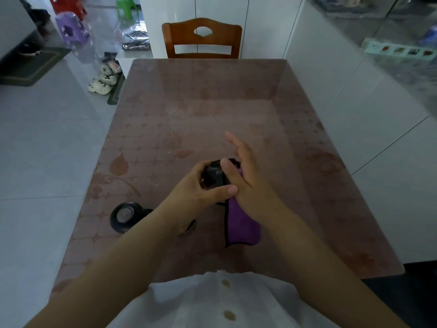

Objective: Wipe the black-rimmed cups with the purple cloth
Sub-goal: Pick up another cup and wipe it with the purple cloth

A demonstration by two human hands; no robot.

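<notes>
My left hand [201,185] holds one black cup [214,176] tight, up over the table [212,102]. My right hand [246,176] presses the purple cloth [241,226] on it; I cannot tell if its hidden fingers grip. A second cup [125,216] sits near my left arm.

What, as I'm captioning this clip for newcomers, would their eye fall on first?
Mid-table, the left hand grips a black-rimmed cup while the right hand presses the purple cloth against it, its tail hanging down. A second cup sits near the left edge of the table.
</notes>
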